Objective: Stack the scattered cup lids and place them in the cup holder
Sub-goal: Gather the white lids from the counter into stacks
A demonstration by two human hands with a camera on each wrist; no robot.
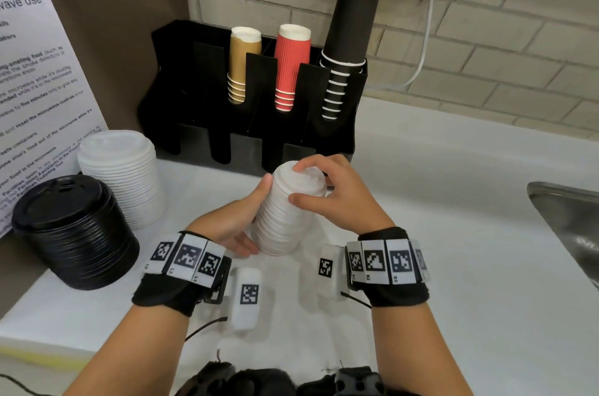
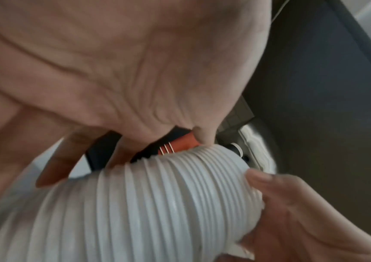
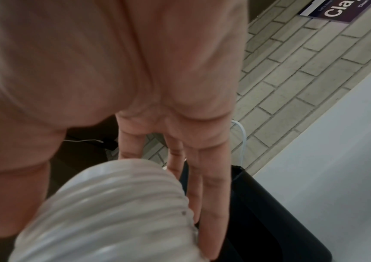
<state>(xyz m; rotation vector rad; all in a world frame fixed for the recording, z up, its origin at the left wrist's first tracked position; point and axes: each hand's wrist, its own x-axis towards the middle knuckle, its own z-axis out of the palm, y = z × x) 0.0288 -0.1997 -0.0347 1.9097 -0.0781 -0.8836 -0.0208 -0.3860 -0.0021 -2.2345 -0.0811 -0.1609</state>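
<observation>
A tall stack of small white cup lids (image 1: 288, 214) leans in the air above the white counter, its top end toward the black cup holder (image 1: 201, 97). My left hand (image 1: 241, 220) grips the stack's lower half, thumb along its left side. My right hand (image 1: 327, 191) grips the top end, thumb on the near side and fingers over the top lid. The left wrist view shows the ribbed stack (image 2: 146, 203) under my palm. In the right wrist view my fingers (image 3: 204, 186) reach past the stack's end (image 3: 112, 212). The holder's left slots are dark, so their contents cannot be told.
The holder's other slots carry brown (image 1: 241, 68), red (image 1: 290, 65) and black (image 1: 350, 35) cup stacks. A larger white lid stack (image 1: 124, 175) and a black lid stack (image 1: 74, 230) stand at the left by a poster (image 1: 35, 71). A steel sink (image 1: 570, 223) lies at the right.
</observation>
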